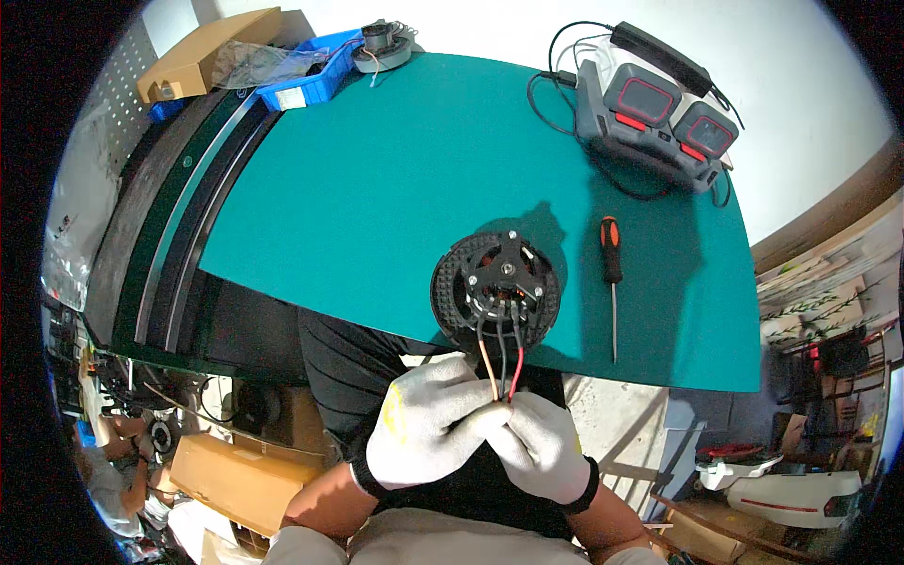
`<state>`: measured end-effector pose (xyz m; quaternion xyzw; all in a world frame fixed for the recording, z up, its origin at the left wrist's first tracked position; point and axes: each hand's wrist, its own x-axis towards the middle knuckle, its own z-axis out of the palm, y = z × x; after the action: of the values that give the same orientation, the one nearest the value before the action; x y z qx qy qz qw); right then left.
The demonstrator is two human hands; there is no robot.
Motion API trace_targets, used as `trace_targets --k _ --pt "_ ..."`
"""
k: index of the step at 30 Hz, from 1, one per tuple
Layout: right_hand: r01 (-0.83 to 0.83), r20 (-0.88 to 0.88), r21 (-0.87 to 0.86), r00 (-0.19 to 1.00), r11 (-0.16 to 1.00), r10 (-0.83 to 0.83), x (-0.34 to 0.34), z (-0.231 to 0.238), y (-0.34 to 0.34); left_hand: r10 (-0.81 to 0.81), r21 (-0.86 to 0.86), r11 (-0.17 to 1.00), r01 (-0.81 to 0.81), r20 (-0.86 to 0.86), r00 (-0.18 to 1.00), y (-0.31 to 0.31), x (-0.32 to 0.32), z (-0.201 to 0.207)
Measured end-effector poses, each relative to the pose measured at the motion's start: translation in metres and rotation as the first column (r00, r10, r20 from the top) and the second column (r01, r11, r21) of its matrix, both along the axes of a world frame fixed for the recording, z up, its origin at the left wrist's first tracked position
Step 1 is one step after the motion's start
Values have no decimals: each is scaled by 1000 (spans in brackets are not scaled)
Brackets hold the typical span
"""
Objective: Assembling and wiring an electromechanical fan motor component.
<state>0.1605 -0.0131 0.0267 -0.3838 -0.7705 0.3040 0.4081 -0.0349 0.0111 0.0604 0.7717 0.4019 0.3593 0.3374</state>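
A round black motor (450,287) with a three-armed bracket on top sits at the near edge of the green tabletop. Three wires (503,356), one pale, one dark and one red, run from it toward me. My left hand (426,422), in a white glove, pinches them near their ends. Beside it and touching it, my gloved right hand (540,446) is closed at the same spot, its fingertips on the wire ends. The very tips of the wires are hidden by my fingers.
An orange-and-black screwdriver (611,256) lies right of the motor on the green tabletop (367,198). Farther back stands a grey device with two red-trimmed blocks (644,99) and black cables. A blue bin (325,80), another motor (381,55) and a cardboard box (202,56) stand far left.
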Motion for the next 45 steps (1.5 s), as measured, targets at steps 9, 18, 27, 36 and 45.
trace_targets --k 9,18,27,36,45 --pt "4 70 -53 998 999 -1 2 -1 -4 0 71 997 -4 48 999 -7 -4 -12" --pt "194 -233 -439 918 877 -320 6 15 -3 62 111 991 -70 68 996 -8 4 -26" --pt "96 -144 -315 978 944 -148 -1 22 4 20 42 999 -21 23 1000 -9 3 -28" --pt "107 -75 -244 989 964 -129 -1 22 6 28 127 991 -28 5 1000 -9 5 -29" --pt "-26 -298 -251 953 968 -52 -8 8 4 51 164 986 -23 -165 985 -5 -11 -5"
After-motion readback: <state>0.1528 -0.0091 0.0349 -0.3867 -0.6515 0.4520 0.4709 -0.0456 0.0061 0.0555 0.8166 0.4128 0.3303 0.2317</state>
